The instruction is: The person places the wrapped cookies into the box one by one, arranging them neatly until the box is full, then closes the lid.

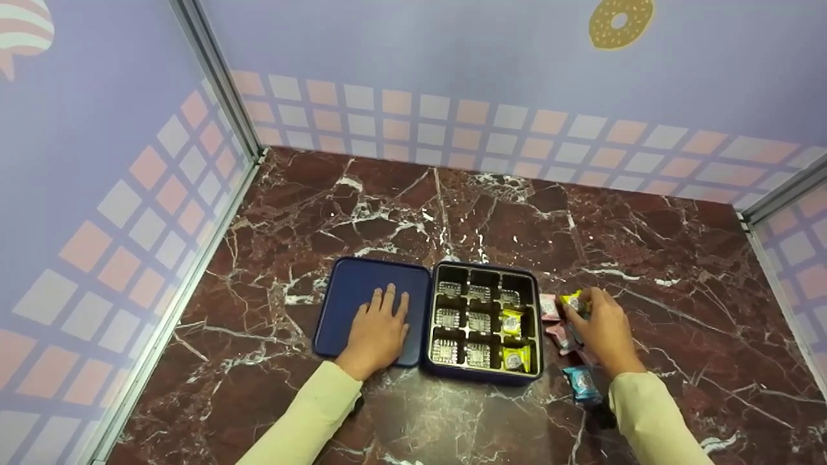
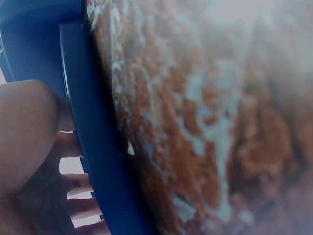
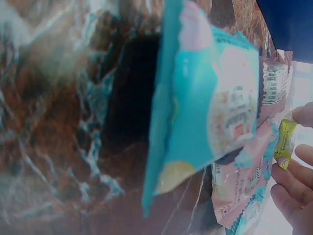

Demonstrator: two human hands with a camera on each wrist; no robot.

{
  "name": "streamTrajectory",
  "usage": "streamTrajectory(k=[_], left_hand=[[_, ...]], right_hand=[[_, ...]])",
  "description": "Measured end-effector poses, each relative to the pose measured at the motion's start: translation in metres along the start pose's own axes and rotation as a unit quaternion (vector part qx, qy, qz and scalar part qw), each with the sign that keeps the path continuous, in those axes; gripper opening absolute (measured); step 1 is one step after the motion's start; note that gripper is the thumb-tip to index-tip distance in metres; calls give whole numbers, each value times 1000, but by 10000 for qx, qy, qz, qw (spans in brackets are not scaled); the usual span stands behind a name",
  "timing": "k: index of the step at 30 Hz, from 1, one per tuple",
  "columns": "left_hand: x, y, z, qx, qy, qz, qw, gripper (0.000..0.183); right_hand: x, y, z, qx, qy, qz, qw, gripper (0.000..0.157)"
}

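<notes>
My left hand [image 1: 378,332] rests with straight fingers spread on the blue lid [image 1: 342,290], which lies left of the box. My right hand [image 1: 606,329] pinches a yellow wrapped candy [image 3: 285,142] between thumb and fingers, just right of the box. The dark blue box [image 1: 478,373] has a divided tray. In its right column sit two yellow candies, one in the middle compartment [image 1: 512,321] and one in the front compartment. Beside the right hand lie pink wrapped candies [image 1: 561,339] and a blue wrapped candy [image 1: 582,383].
Several other tray compartments show only their ridged floors. The dark red marble-patterned table [image 1: 400,219] reaches back to a lilac wall with a tile print [image 1: 433,123]. Side panels stand at left and right. More candies are partly hidden under the right hand.
</notes>
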State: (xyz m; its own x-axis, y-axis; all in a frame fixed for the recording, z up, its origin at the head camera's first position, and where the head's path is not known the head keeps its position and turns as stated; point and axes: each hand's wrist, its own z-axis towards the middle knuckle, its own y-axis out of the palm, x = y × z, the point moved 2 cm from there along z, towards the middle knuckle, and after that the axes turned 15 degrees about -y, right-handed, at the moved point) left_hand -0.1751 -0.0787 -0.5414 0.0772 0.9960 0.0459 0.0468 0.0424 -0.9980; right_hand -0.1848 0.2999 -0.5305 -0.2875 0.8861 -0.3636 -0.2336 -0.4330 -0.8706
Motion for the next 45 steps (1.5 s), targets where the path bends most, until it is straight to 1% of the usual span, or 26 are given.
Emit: streamTrajectory(k=[6, 15, 29, 36, 45], left_hand=[[0, -1, 0, -64, 4, -39, 10000, 55], [0, 0, 0, -103, -17, -73, 9999, 55], [0, 1, -1, -61, -16, -82, 9999, 55], [0, 2, -1, 12, 25, -13, 10000, 55], [1, 1, 0, -53, -28, -61, 10000, 56]], right_hand=[[-2, -1, 0, 94, -32, 61, 9999, 27], [-6, -1, -1, -85, 34, 164, 9998, 27], [-11, -2, 0, 162, -185, 304, 9992, 23], [-13, -1, 2, 394, -344, 369, 9980, 20], [-19, -4, 6, 476, -488, 360, 9970, 19]])
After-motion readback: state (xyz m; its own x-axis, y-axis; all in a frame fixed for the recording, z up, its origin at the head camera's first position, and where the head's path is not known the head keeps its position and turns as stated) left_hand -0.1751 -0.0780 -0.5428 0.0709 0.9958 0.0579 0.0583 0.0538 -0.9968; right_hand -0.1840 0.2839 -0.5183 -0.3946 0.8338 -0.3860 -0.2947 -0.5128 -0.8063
